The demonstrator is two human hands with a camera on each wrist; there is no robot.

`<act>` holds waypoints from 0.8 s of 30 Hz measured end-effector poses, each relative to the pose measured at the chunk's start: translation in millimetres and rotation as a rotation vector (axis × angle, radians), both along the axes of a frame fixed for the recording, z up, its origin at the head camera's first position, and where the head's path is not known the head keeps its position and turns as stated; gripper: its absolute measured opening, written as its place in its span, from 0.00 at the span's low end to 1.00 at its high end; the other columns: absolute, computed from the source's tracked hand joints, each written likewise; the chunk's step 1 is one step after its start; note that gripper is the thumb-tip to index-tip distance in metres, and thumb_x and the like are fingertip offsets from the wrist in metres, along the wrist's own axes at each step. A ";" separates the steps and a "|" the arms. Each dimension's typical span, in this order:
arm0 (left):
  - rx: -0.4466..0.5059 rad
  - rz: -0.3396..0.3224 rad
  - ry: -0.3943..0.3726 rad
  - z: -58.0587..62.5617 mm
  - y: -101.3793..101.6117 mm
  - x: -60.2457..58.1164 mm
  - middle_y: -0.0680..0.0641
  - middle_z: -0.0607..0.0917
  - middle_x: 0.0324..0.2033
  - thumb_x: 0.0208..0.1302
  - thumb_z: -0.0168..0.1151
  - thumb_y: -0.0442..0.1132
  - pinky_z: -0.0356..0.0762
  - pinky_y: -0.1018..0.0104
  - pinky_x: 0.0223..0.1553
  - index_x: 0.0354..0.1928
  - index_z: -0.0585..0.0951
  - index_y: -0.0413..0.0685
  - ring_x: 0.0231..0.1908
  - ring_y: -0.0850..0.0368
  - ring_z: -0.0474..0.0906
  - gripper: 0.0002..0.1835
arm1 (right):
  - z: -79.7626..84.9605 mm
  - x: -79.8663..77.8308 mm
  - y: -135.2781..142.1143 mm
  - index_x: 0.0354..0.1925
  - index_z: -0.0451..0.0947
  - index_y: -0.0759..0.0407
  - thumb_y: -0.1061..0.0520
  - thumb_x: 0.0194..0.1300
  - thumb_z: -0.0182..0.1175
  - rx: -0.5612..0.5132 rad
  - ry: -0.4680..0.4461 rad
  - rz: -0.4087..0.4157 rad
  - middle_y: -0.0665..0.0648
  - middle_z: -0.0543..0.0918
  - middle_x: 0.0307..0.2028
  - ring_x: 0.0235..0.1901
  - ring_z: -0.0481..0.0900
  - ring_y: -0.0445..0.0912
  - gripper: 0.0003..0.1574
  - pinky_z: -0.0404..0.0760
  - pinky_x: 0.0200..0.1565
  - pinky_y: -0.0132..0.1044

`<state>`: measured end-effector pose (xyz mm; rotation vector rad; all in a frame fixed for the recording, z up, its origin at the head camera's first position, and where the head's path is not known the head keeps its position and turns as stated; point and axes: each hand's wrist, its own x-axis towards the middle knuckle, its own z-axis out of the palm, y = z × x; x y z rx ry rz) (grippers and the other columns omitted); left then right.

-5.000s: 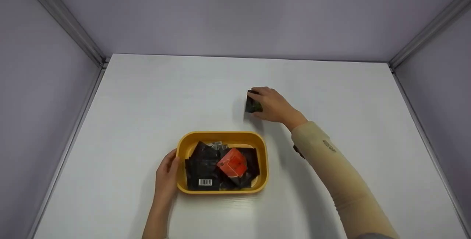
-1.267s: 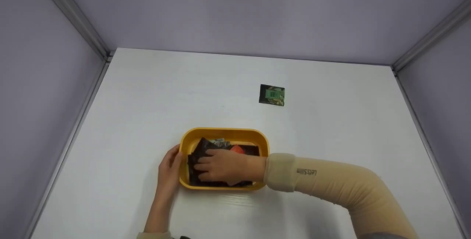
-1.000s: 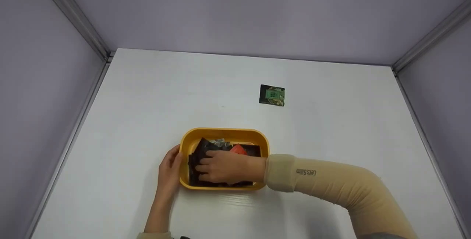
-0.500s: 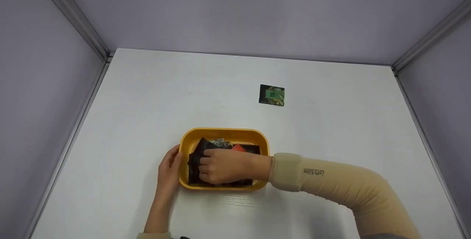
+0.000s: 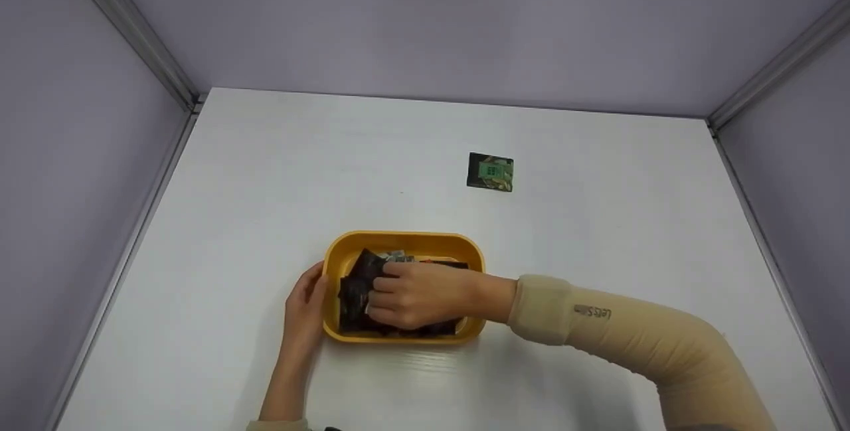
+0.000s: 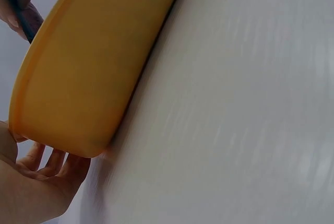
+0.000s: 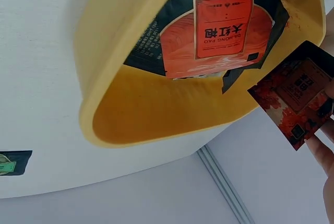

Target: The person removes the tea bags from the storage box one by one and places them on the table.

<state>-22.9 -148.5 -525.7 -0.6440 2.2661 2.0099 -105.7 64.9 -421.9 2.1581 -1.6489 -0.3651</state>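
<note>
Right hand (image 5: 415, 295) is pinching a tilted, near-square dark-red sachet (image 7: 292, 96), no clear long axis. Under the grip, a yellow rounded plastic box (image 5: 412, 240) is sitting, left hand (image 5: 305, 305) holding its left end; ahead-right, well apart, a green-and-black square sachet (image 5: 490, 172) is lying flat.

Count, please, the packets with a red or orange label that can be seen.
2: a red packet held by the right hand, an orange-labelled packet inside the yellow tub. More may be hidden beneath.
</note>
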 end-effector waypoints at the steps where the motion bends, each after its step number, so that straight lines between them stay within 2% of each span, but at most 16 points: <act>1: 0.001 0.001 0.003 -0.1 0.2 0.0 0.42 0.70 0.68 0.78 0.48 0.52 0.62 0.53 0.68 0.70 0.68 0.43 0.67 0.49 0.64 0.28 | 0.4 -0.6 3.1 0.51 0.81 0.53 0.57 0.79 0.44 -0.020 0.003 0.005 0.49 0.85 0.45 0.42 0.79 0.44 0.17 0.77 0.43 0.36; 6: 0.002 0.000 0.019 0.1 0.7 -0.2 0.42 0.70 0.67 0.78 0.47 0.50 0.63 0.53 0.68 0.70 0.68 0.42 0.67 0.48 0.65 0.26 | -0.4 -7.8 19.7 0.49 0.82 0.54 0.57 0.76 0.48 -0.136 -0.007 0.016 0.51 0.86 0.44 0.41 0.79 0.45 0.15 0.77 0.41 0.36; 8: 0.003 -0.001 0.020 0.6 0.8 -0.3 0.41 0.70 0.68 0.79 0.47 0.49 0.62 0.53 0.68 0.70 0.68 0.42 0.67 0.48 0.65 0.26 | -0.2 -11.9 27.6 0.49 0.82 0.55 0.54 0.76 0.49 -0.182 -0.023 0.008 0.51 0.86 0.44 0.41 0.79 0.45 0.16 0.77 0.40 0.36; 13: 0.007 -0.001 0.019 1.3 1.3 -0.3 0.42 0.70 0.67 0.78 0.47 0.49 0.62 0.53 0.68 0.70 0.68 0.43 0.67 0.48 0.65 0.26 | 1.9 -23.2 51.0 0.50 0.83 0.56 0.56 0.77 0.49 -0.275 -0.053 -0.035 0.54 0.86 0.47 0.45 0.80 0.48 0.17 0.78 0.42 0.38; 16: -0.006 0.000 0.014 0.2 1.6 -0.7 0.42 0.70 0.67 0.78 0.47 0.50 0.63 0.53 0.68 0.70 0.67 0.42 0.67 0.48 0.65 0.27 | 2.4 -30.2 65.8 0.52 0.83 0.58 0.62 0.74 0.53 -0.304 -0.064 -0.082 0.56 0.86 0.49 0.48 0.81 0.49 0.15 0.80 0.46 0.40; 18: -0.015 0.001 0.004 -0.5 1.4 -0.8 0.42 0.70 0.67 0.78 0.47 0.51 0.63 0.53 0.68 0.70 0.67 0.43 0.67 0.48 0.65 0.27 | 1.8 -35.0 75.3 0.54 0.82 0.59 0.62 0.69 0.60 -0.306 -0.070 -0.125 0.57 0.85 0.50 0.49 0.81 0.50 0.15 0.80 0.47 0.40; 22: -0.023 0.003 -0.016 -1.5 0.7 -0.5 0.44 0.69 0.68 0.78 0.47 0.54 0.63 0.53 0.68 0.71 0.67 0.45 0.67 0.49 0.64 0.28 | -1.9 -44.8 94.0 0.56 0.80 0.59 0.60 0.56 0.74 -0.307 -0.086 -0.217 0.58 0.85 0.51 0.49 0.81 0.51 0.28 0.81 0.49 0.40; 24: -0.020 0.002 -0.023 -1.9 1.0 -0.1 0.45 0.69 0.69 0.77 0.47 0.54 0.63 0.53 0.68 0.71 0.66 0.46 0.68 0.49 0.63 0.29 | -4.8 -50.2 104.4 0.57 0.79 0.60 0.61 0.58 0.72 -0.315 -0.097 -0.257 0.58 0.84 0.52 0.49 0.81 0.51 0.27 0.81 0.50 0.41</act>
